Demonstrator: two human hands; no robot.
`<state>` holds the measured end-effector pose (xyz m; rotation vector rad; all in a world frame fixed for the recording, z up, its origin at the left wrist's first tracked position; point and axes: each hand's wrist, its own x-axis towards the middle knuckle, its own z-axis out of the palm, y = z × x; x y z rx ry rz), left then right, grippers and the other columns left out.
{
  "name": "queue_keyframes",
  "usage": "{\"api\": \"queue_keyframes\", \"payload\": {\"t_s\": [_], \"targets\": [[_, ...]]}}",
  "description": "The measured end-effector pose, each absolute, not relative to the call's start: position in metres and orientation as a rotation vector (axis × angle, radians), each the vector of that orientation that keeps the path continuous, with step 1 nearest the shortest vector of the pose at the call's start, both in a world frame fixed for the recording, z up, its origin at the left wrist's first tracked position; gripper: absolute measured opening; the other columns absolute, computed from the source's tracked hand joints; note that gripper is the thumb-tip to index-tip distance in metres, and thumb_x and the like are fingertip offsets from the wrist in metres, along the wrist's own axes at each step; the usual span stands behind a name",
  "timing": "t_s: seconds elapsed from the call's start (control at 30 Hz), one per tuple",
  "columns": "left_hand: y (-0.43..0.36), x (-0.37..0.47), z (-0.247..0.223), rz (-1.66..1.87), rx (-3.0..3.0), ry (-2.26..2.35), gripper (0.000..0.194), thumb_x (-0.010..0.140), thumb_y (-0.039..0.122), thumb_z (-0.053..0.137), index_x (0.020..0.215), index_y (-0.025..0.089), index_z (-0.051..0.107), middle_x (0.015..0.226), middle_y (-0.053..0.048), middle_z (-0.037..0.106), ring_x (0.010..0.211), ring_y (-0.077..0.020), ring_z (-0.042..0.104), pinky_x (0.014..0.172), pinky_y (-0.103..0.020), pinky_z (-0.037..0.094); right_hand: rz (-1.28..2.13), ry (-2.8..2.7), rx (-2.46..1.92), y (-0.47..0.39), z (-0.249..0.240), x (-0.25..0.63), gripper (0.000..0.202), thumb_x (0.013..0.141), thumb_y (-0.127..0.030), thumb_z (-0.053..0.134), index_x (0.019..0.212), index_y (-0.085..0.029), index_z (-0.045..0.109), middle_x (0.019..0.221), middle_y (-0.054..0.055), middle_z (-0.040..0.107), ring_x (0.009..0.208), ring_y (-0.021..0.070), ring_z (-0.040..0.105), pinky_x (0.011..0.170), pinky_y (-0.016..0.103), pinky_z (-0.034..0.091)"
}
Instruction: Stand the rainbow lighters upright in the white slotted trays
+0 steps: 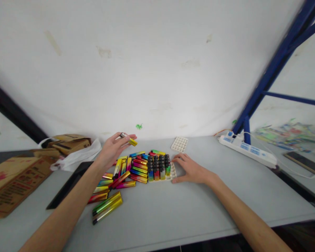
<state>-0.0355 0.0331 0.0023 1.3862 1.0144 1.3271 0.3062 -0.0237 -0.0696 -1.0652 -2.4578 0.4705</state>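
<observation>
My left hand (114,148) is raised above the pile and pinches a yellow lighter (132,142) with a dark top end, tilted in the fingers. Below it lies a heap of shiny multicoloured lighters (123,177). Right of the heap, several lighters (159,168) stand upright in rows, black tops up, in a white tray (173,172) with round pockets. At the tray's right edge rests my right hand (188,168), thumb and fingers spread around its side. The tray's rightmost pockets show bare. Most of its base is hidden by the standing lighters.
A second white pocketed tray (180,144) lies near the wall. On the left are cardboard boxes (18,180), a white plastic bag (80,156) and a black flat object (69,185). At right, a power strip (248,150) with cables sits by a blue metal frame (273,70).
</observation>
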Motion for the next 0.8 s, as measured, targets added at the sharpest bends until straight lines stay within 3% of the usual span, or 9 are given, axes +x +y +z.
{"api": "queue_keyframes", "payload": {"t_s": [0.07,0.13,0.2,0.27,0.37,0.47,0.8], "targets": [[0.02,-0.021,0.012,1.325,1.267,0.881,0.032,0.078,0.039,0.08,0.09,0.018,0.059,0.083,-0.003,0.069,0.076,-0.0167,0.067,0.085,-0.039,0.057,0.468,-2.458,-1.061,-0.024,-0.069,0.306,0.076,0.075,-0.066,0.078,0.13,-0.018,0.056,0.127,0.014,0.055,0.121,0.0312,0.051,0.109,0.05,0.044],[0.007,-0.007,0.018,1.285,1.22,0.808,0.029,0.082,0.036,0.078,0.095,0.02,0.058,0.072,0.004,0.058,0.057,-0.009,0.055,0.065,-0.029,0.056,0.465,-2.463,-1.056,-0.024,-0.069,0.306,0.076,0.075,-0.066,0.078,0.13,-0.018,0.056,0.128,0.014,0.055,0.121,0.0307,0.05,0.109,0.05,0.043],[-0.005,0.006,0.018,1.22,1.186,0.77,0.027,0.085,0.037,0.074,0.101,0.022,0.058,0.068,0.007,0.05,0.047,-0.0061,0.042,0.047,-0.02,0.045,0.463,-2.469,-1.053,-0.024,-0.069,0.307,0.076,0.075,-0.065,0.077,0.13,-0.017,0.055,0.128,0.014,0.055,0.122,0.0303,0.05,0.11,0.049,0.043],[-0.013,0.015,0.013,1.137,1.117,0.747,0.027,0.088,0.044,0.068,0.099,0.022,0.058,0.064,0.007,0.044,0.044,-0.006,0.034,0.038,-0.016,0.032,0.459,-2.471,-1.049,-0.024,-0.069,0.307,0.076,0.075,-0.065,0.078,0.129,-0.017,0.055,0.128,0.014,0.055,0.122,0.0302,0.05,0.11,0.049,0.043],[-0.018,0.022,0.0,1.031,1.006,0.72,0.039,0.089,0.053,0.056,0.074,0.017,0.054,0.057,0.006,0.036,0.042,-0.0059,0.03,0.037,-0.016,0.026,0.455,-2.469,-1.051,-0.024,-0.069,0.307,0.074,0.076,-0.064,0.078,0.129,-0.018,0.056,0.128,0.014,0.055,0.121,0.0305,0.05,0.109,0.05,0.044],[-0.019,0.023,-0.012,1.006,0.968,0.703,0.045,0.087,0.05,0.052,0.057,0.018,0.04,0.053,0.006,0.029,0.041,-0.0057,0.026,0.038,-0.017,0.026,0.46,-2.465,-1.054,-0.025,-0.068,0.307,0.073,0.076,-0.064,0.078,0.129,-0.018,0.055,0.128,0.014,0.055,0.122,0.0308,0.05,0.109,0.05,0.044],[-0.03,0.026,-0.016,0.987,1.015,0.76,0.035,0.08,0.043,0.052,0.057,0.02,0.039,0.053,0.007,0.025,0.042,-0.0071,0.019,0.037,-0.018,0.022,0.457,-2.48,-1.039,-0.024,-0.07,0.308,0.073,0.077,-0.064,0.077,0.13,-0.019,0.054,0.129,0.014,0.054,0.123,0.0301,0.049,0.11,0.049,0.043]]}}
